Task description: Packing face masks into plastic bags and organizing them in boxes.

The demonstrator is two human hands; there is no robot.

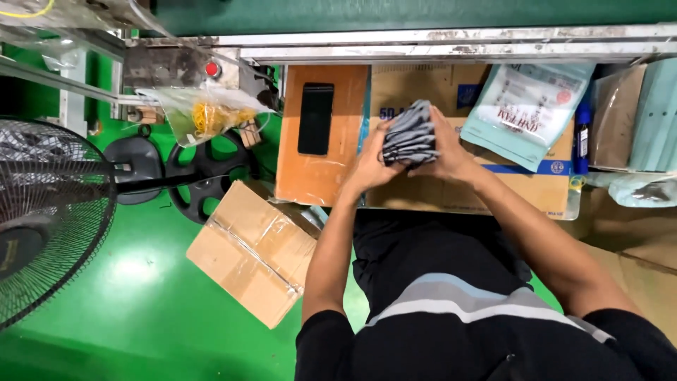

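Both my hands hold a stack of grey folded face masks (410,135) upright above a flat brown cardboard sheet (423,190) on the work surface. My left hand (369,164) presses the stack's left side, and my right hand (451,152) closes on its right side. A teal and white printed pouch (525,113) lies just right of my hands on the cardboard.
A black phone (316,118) rests on an orange board (321,176) left of the cardboard. A brown carton (250,252) sits on the green floor beside a black fan (49,212). A clear bag of yellow rubber bands (204,113) hangs at upper left. More packaging piles up at right (638,120).
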